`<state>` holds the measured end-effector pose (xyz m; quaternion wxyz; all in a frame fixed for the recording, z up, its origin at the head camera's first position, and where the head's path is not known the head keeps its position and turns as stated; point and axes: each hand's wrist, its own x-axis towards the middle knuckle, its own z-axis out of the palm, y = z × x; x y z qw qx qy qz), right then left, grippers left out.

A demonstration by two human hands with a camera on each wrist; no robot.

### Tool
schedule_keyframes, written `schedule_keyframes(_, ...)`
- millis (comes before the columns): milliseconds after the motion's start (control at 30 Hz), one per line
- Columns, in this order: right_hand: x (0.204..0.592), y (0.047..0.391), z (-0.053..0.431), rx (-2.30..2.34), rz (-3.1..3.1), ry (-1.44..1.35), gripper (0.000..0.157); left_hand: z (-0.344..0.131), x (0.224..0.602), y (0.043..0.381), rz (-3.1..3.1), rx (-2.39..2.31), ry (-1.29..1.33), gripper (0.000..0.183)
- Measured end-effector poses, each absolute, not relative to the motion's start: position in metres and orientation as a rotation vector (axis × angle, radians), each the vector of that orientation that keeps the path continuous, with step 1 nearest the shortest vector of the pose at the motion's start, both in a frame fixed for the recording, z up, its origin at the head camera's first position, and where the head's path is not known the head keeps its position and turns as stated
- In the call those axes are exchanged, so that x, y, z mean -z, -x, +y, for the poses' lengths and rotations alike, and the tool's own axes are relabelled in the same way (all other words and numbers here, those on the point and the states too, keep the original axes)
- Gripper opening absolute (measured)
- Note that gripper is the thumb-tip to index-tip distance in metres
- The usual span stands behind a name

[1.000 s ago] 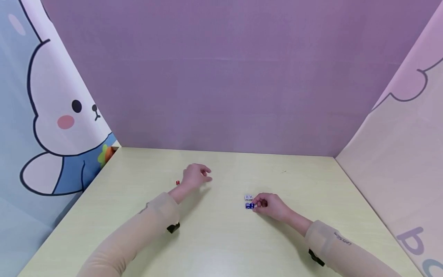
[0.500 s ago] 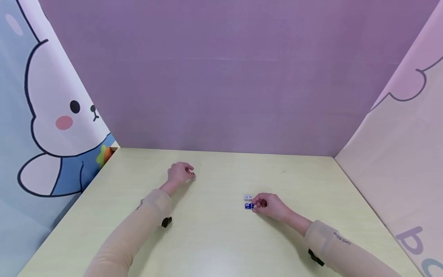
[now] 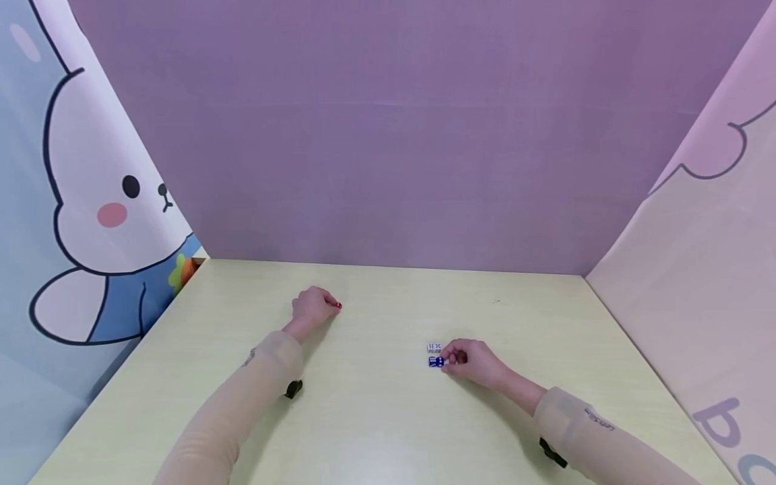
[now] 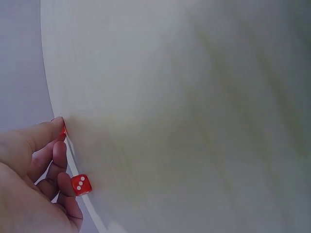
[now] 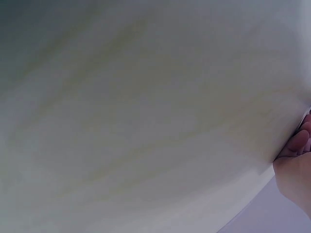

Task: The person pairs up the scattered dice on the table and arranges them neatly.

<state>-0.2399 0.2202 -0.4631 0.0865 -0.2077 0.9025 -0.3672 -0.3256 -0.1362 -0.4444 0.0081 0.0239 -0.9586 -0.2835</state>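
In the head view, my left hand (image 3: 312,306) pinches a small red die (image 3: 339,306) between thumb and fingertips, at the left part of the table. The left wrist view shows a sliver of this held die (image 4: 63,131); a second red die (image 4: 81,185) with three white pips sits beside the curled lower fingers. My right hand (image 3: 479,362) has its thumb and index finger at the right end of two blue dice (image 3: 436,362) that lie side by side, and grips the right one. Just behind them are two white dice (image 3: 434,347). In the right wrist view the right hand (image 5: 294,170) is only partly visible.
The pale wooden table (image 3: 376,417) reaches back to a purple wall panel (image 3: 388,135). A rabbit-printed sheet (image 3: 109,168) hangs at the left, a pale printed sheet (image 3: 715,269) at the right. A small dark mark (image 3: 497,301) lies on the table at the back right.
My left hand has moved left from the middle of the table, and a red die now shows in its fingertips. The right hand has stayed at the blue dice.
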Motion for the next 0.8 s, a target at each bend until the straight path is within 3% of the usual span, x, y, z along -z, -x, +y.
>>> schedule_keyframes(800,0.461,0.237,0.221,1.093,2.692,0.64,0.014,-0.093,0.452,0.296,-2.944,1.202,0.273,0.01)
